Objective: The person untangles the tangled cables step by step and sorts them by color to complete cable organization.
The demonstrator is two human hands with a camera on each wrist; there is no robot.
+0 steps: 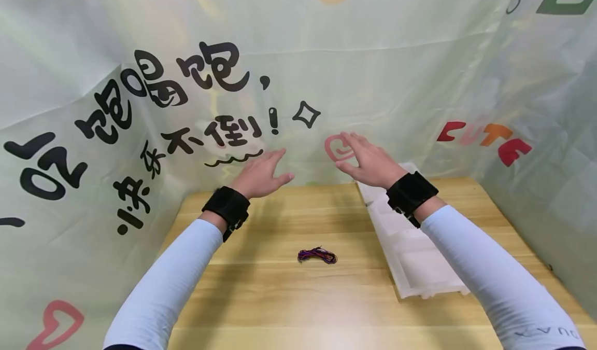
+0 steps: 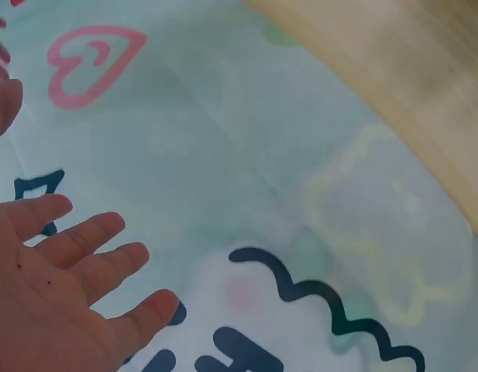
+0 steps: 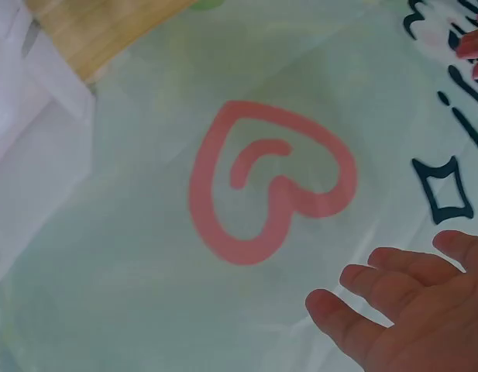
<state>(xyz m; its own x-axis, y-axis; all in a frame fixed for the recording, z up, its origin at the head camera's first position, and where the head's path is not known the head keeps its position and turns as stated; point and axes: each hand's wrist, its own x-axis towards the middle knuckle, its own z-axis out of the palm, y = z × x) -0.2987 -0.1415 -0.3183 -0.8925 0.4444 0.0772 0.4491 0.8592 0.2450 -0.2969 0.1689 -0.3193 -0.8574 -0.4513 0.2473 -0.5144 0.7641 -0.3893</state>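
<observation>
Both hands are held up over the far part of the wooden table, apart from each other, with nothing in them. The left hand [image 1: 262,175] has its fingers straight and its thumb spread toward the middle. In the left wrist view its palm and spread fingers show at the lower left. The right hand [image 1: 370,162] mirrors it, fingers extended, near the white tray. Its fingers also show at the lower right of the right wrist view. A bundle of dark purple, red and blue cord [image 1: 317,255] lies on the table, nearer than both hands.
A white plastic tray [image 1: 404,256] with compartments stands on the right of the wooden table [image 1: 280,298], partly behind the right forearm. A pale printed curtain [image 1: 289,65] with black characters, a pink heart and coloured letters encloses the table at the back and sides.
</observation>
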